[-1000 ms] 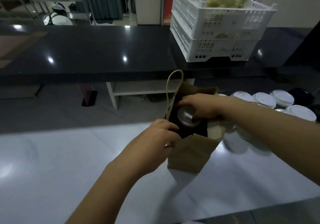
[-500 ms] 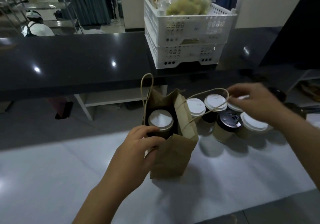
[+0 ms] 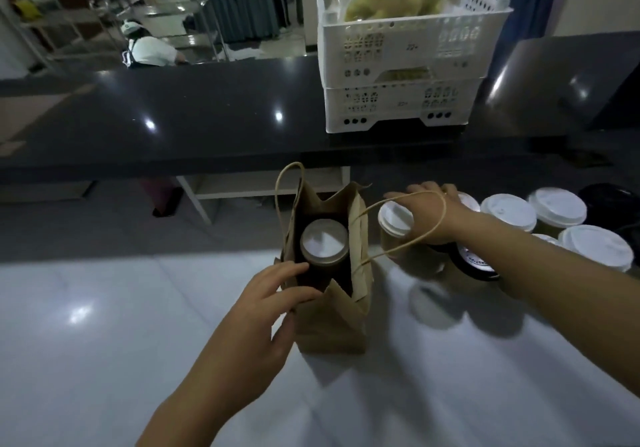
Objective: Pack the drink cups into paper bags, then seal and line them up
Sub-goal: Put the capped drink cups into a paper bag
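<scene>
A left hand (image 3: 273, 294) pinches the rim of an open paper bag (image 3: 332, 322) on a white table (image 3: 138, 308), one lidded cup (image 3: 323, 242) inside; the right hand (image 3: 433, 218) curls round a second cup (image 3: 394, 220) beside it, fingertips mostly hidden.

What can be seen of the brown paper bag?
The paper bag is brown kraft-like paper, upright on the white table, its mouth open. One lidded cup stands inside. It has two twine handles: one stands upright, the other hangs out across the right hand, which grips a white-lidded cup. The left hand holds its near rim.
</scene>
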